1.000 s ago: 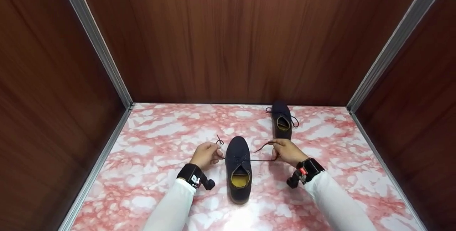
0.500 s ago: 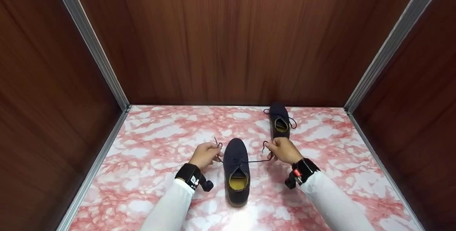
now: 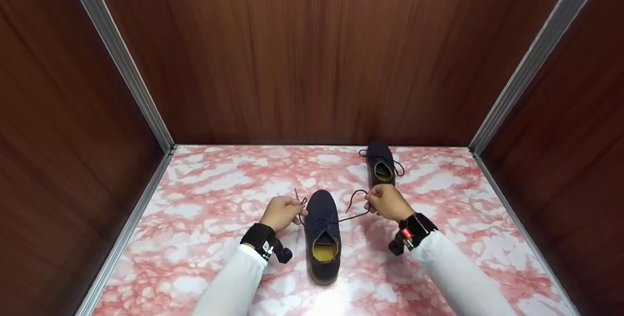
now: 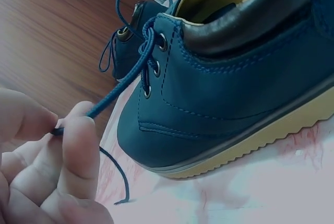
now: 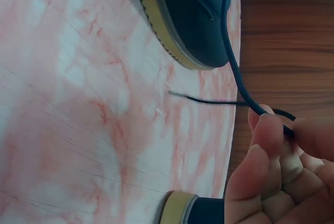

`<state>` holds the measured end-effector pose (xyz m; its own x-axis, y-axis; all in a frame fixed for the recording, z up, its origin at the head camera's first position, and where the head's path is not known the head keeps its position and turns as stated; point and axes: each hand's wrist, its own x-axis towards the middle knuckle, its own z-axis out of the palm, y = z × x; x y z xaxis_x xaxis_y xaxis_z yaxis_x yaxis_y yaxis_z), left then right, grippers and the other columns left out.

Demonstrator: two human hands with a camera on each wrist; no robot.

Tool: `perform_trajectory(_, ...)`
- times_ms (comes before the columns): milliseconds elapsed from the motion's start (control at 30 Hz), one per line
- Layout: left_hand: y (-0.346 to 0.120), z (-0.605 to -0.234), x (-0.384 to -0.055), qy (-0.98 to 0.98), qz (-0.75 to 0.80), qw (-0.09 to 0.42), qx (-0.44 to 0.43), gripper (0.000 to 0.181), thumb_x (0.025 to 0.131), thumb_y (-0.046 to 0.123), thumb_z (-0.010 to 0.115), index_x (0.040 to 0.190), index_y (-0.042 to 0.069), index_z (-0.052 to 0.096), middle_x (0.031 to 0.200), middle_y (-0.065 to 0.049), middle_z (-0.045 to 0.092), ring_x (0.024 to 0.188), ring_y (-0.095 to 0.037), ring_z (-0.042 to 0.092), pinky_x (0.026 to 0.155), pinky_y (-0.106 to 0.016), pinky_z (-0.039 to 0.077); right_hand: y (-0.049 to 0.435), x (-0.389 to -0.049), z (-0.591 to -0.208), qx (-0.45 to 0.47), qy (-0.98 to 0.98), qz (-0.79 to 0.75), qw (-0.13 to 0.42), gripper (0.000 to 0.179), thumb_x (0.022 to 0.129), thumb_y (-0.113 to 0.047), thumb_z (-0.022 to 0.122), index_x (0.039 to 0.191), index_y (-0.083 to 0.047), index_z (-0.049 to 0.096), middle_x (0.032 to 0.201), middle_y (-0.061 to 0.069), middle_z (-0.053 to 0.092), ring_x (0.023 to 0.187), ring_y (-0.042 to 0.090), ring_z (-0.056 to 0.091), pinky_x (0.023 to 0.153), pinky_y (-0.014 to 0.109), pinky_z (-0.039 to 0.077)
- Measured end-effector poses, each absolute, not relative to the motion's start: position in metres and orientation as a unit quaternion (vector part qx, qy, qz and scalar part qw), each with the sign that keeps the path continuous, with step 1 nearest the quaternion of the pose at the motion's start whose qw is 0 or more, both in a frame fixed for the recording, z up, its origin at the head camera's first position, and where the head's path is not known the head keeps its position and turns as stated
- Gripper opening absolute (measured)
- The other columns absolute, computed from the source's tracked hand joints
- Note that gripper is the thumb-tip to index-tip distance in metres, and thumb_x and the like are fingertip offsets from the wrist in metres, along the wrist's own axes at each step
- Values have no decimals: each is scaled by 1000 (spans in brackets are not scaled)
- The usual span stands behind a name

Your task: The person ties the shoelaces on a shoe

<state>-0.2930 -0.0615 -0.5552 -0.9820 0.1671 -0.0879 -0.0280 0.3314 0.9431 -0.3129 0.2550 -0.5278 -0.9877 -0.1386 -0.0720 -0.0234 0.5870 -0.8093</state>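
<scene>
A dark navy lace-up shoe [image 3: 321,204] stands upright in front of me, toe pointing away, yellow lining showing. To its left, my left hand [image 3: 280,213] pinches one end of its shoelace [image 4: 116,91] between thumb and fingers; a loose tail hangs below in the left wrist view. My right hand [image 3: 387,203], on the other side, pinches the opposite shoelace [image 5: 233,59]. That lace runs up from the eyelets, and its free tip curves back toward the shoe. The lacing on the shoe's front shows several metal eyelets [image 4: 156,68].
A matching shoe [image 3: 378,151] with its lace tied in a bow stands farther back, just beyond my right hand. Red-and-white marbled surface [image 3: 214,238] lies underneath. Brown wood-grain panels [image 3: 312,52] with grey metal edging [image 3: 122,65] enclose the back and sides.
My right hand has moved slightly left and away from me, and its lace now slopes upward with a bent tail. The left hand stays nearly in place, still holding its lace.
</scene>
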Motion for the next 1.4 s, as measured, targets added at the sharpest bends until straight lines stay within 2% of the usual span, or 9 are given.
perform_trajectory(167,-62,-554,-293,827,553,81,58,24,98,16,66,104,-4,78,100,-19,81,55,-5,64,57,-18,43,253,-316,-519,-58,899,-432,39,17,101,-8,62,90,1,70,76,12,76,61,14,66,57,22,49)
perform_trajectory(367,-62,-558,-292,833,544,79,60,24,98,16,66,97,-5,77,93,-18,80,50,-5,59,47,-17,37,249,-318,-508,-74,909,-410,20,16,101,-11,64,88,-5,71,76,9,76,60,11,63,57,23,48)
perform_trajectory(600,-61,-565,-288,829,547,98,58,19,97,13,67,101,-3,77,93,-13,81,52,-6,62,50,-17,40,244,-323,-499,-85,916,-391,6,18,101,-13,65,87,-4,72,74,4,75,59,7,60,56,22,46)
perform_trajectory(733,-60,-567,-287,831,544,97,62,16,96,16,72,97,1,78,91,-12,81,54,-6,67,50,-17,41,241,-326,-490,-92,921,-378,-13,17,100,-14,67,86,-6,74,75,5,76,59,5,60,55,21,46)
perform_trajectory(1000,-61,-570,-284,838,536,90,55,16,93,21,78,87,6,80,84,-14,80,52,-6,65,49,-16,42,223,-329,-474,-115,925,-359,-42,17,99,-17,68,83,-13,75,77,7,76,61,6,57,60,23,45)
perform_trajectory(1167,-63,-571,-283,840,533,79,68,14,94,13,72,89,3,80,85,-17,80,55,-13,69,49,-16,43,210,-330,-468,-128,924,-355,-62,17,97,-17,69,82,-12,76,76,4,75,63,8,55,63,26,44)
perform_trajectory(1267,-62,-571,-283,838,536,71,72,16,94,10,67,93,0,80,87,-19,80,61,-27,74,49,-17,43,205,-331,-466,-134,923,-352,-75,17,98,-16,69,83,-12,77,76,3,75,64,9,56,63,26,44)
perform_trajectory(1400,-61,-572,-282,834,544,62,65,17,93,10,66,97,-1,79,90,-21,80,65,-31,76,51,-17,46,198,-332,-466,-134,928,-338,-82,17,98,-17,70,84,-14,78,76,0,76,66,9,60,64,27,46)
